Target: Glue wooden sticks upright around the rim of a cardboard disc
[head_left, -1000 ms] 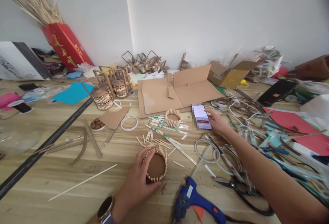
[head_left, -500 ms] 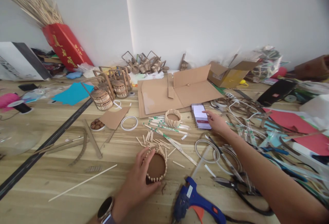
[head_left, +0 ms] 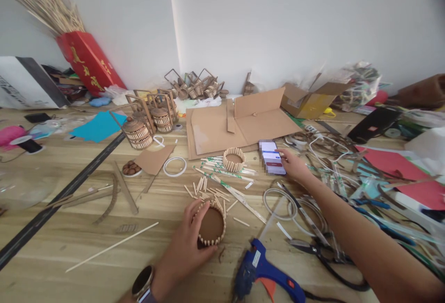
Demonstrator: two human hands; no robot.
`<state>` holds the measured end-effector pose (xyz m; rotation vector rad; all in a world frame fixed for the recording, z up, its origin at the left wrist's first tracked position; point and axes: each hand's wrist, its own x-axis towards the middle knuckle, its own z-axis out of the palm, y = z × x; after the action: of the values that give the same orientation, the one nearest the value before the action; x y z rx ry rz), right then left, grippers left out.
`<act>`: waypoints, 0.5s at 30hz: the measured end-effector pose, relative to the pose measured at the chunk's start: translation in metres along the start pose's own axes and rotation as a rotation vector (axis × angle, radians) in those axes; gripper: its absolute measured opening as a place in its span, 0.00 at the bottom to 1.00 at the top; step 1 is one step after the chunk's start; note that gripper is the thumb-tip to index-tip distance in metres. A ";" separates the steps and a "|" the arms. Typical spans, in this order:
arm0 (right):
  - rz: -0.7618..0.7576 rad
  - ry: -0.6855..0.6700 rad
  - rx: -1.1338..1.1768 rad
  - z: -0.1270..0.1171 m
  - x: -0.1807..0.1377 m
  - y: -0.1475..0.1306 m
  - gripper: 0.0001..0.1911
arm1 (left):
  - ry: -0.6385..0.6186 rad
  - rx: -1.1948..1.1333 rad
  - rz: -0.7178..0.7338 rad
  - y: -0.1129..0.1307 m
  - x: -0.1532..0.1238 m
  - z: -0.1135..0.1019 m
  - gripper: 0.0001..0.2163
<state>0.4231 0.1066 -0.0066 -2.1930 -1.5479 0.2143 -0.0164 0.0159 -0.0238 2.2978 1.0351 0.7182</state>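
Observation:
My left hand (head_left: 183,247) is wrapped round a small round basket (head_left: 210,225) made of a cardboard disc ringed with short wooden sticks, which rests on the wooden table near the front. My right hand (head_left: 295,165) reaches forward to a phone (head_left: 270,157) lying flat on the table, one finger touching its lit screen. A second, smaller stick ring (head_left: 234,159) sits between the phone and a scatter of loose sticks (head_left: 208,187). A watch is on my left wrist.
A blue glue gun (head_left: 264,273) lies by the front edge. Scissors (head_left: 314,247) and white cords lie under my right arm. Flat cardboard sheets (head_left: 239,124), finished woven baskets (head_left: 149,120), a red box of reeds (head_left: 88,62) and coloured paper (head_left: 399,168) crowd the back and right.
Both hands stay where they were. The picture on the phone screen has changed under my right finger.

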 end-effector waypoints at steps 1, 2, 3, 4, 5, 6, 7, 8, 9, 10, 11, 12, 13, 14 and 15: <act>0.004 0.002 0.001 0.000 0.000 0.000 0.17 | -0.002 0.000 -0.001 0.000 0.000 0.000 0.39; 0.011 0.006 0.003 0.001 0.000 0.000 0.17 | -0.004 0.001 -0.001 0.000 0.000 0.000 0.40; 0.023 0.011 0.003 0.001 0.000 0.000 0.17 | -0.007 0.001 0.000 0.000 0.000 0.000 0.40; 0.039 0.020 0.003 0.001 0.001 0.001 0.17 | -0.010 0.002 0.000 0.000 0.000 0.000 0.40; 0.059 0.031 0.002 0.002 0.001 0.001 0.17 | -0.009 0.003 0.000 0.001 0.000 0.000 0.40; 0.082 0.044 -0.001 0.002 0.002 0.001 0.17 | -0.007 0.004 -0.003 0.001 0.000 0.000 0.39; 0.107 0.058 -0.005 0.003 0.004 0.001 0.17 | -0.002 0.004 -0.005 0.001 0.000 0.000 0.39; 0.131 0.071 -0.009 0.003 0.005 0.001 0.17 | 0.003 0.004 -0.004 0.001 0.000 0.000 0.39; 0.154 0.082 -0.013 0.004 0.007 0.001 0.17 | 0.009 0.003 -0.002 0.001 0.000 0.000 0.39; 0.175 0.091 -0.016 0.005 0.008 0.001 0.17 | 0.012 0.000 0.001 0.001 0.000 0.000 0.39; 0.192 0.098 -0.017 0.005 0.010 0.000 0.17 | 0.012 -0.003 0.004 0.000 0.000 0.001 0.39; 0.206 0.103 -0.018 0.006 0.011 0.000 0.17 | 0.009 -0.006 0.005 0.000 0.000 0.001 0.39; 0.218 0.108 -0.017 0.007 0.013 0.000 0.17 | 0.007 -0.009 0.006 0.000 0.000 0.001 0.39; 0.227 0.112 -0.015 0.007 0.014 0.000 0.17 | 0.004 -0.011 0.004 -0.001 0.000 0.001 0.39; 0.235 0.114 -0.012 0.008 0.015 0.000 0.17 | 0.004 -0.013 0.002 -0.001 0.000 0.001 0.40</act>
<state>0.4253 0.1223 -0.0115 -2.3517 -1.2329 0.1491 -0.0163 0.0162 -0.0254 2.2878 1.0271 0.7283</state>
